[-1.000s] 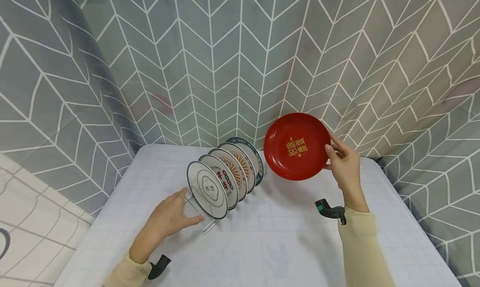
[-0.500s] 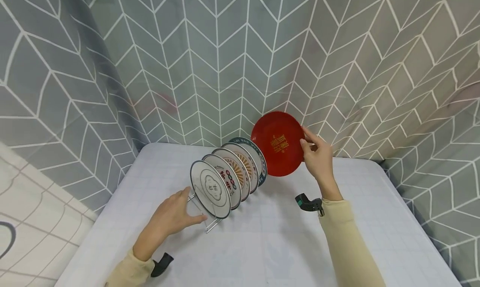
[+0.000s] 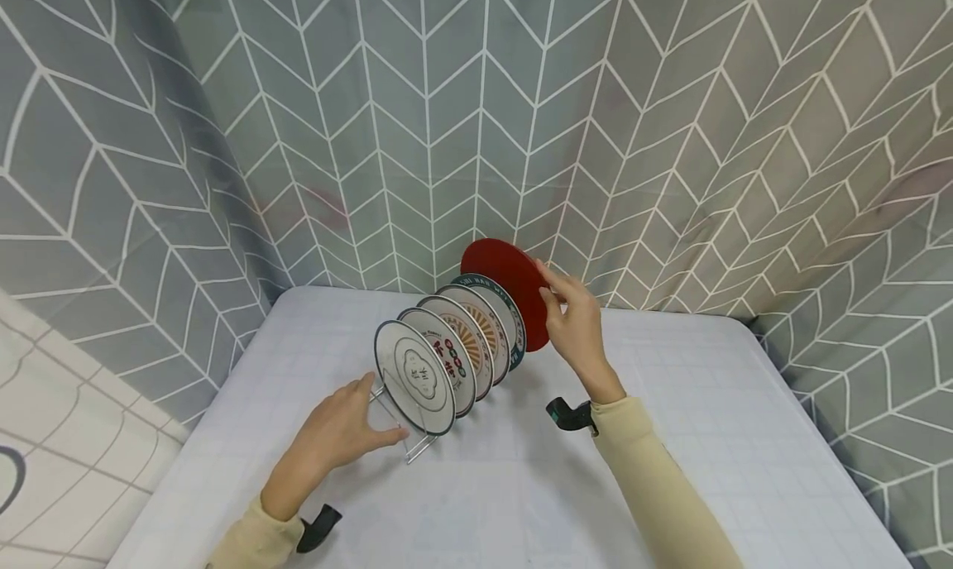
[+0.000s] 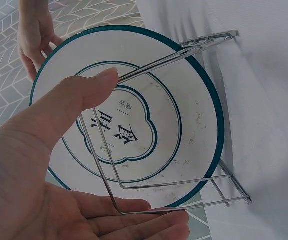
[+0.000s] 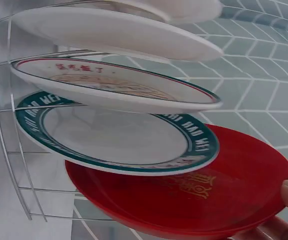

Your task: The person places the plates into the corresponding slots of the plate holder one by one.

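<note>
My right hand [image 3: 577, 321] pinches the rim of a red plate [image 3: 529, 292] with gold lettering, thumb on its face and fingers behind. In the right wrist view the red plate [image 5: 244, 165] tilts beneath a green-rimmed plate [image 5: 118, 135], its left edge at the wires. Several patterned white plates stand in a row in a wire dish rack [image 3: 420, 449]; the nearest white plate [image 3: 417, 379] has a dark rim. My left hand [image 3: 335, 424] holds the rack's near end, thumb [image 4: 96, 85] on the upper wire and fingers [image 4: 149, 220] along the lower one.
A white-covered table [image 3: 476, 503] bears the rack. Grey curtains with a white zigzag pattern [image 3: 447, 122] hang behind and at the sides. Pale grid-lined cloth [image 3: 59, 437] shows at the lower left.
My right hand has carried the red plate left, to behind the rack's last plate, and turned it more edge-on. My left hand stays at the rack's near end.
</note>
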Available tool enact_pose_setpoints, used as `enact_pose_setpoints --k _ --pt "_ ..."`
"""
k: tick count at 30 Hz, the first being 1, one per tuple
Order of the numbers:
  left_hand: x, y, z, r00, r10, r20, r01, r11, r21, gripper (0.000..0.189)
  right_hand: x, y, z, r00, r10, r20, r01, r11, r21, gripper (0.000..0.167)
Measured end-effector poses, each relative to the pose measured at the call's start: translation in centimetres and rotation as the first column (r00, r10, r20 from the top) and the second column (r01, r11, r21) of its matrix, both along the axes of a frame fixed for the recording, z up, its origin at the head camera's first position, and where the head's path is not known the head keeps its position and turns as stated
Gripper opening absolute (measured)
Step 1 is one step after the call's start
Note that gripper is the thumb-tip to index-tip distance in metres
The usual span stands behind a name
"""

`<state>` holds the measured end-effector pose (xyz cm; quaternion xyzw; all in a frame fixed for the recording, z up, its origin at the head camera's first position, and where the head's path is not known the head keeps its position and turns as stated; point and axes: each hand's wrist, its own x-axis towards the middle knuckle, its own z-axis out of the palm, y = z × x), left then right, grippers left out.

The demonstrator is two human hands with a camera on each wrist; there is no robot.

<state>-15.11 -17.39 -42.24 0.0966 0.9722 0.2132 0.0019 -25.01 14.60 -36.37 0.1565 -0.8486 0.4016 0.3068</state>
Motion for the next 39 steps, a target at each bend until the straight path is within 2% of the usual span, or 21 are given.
enact_pose_setpoints --k 7,16,25,35,39 --pt "0.0 -0.1 0.0 1.000 -0.005 -0.008 0.005 1.000 0.012 0.103 0.3 -1.6 -0.9 1.000 0.007 -0.011 -0.007 1.000 0.000 0.040" --pt "0.0 0.1 0.0 1.000 -0.006 0.009 0.006 1.000 0.015 0.104 -0.4 -1.6 -3.2 0.996 0.003 0.092 -0.001 1.000 -0.020 0.039" --pt "0.0 0.0 0.1 1.000 -0.006 0.004 0.006 1.000 0.004 0.103 -0.6 -1.5 -4.0 0.997 0.006 0.075 -0.004 1.000 -0.028 0.042" --pt "0.1 -0.1 -0.2 1.000 -0.003 0.005 0.003 1.000 0.008 0.104 -0.5 -1.1 -4.3 0.987 0.031 0.160 -0.019 0.997 -0.075 0.039" --pt "0.2 0.0 -0.1 1.000 -0.005 0.001 0.005 1.000 0.011 0.103 0.0 -0.5 -4.5 0.973 0.018 0.231 0.014 0.990 -0.137 0.042"
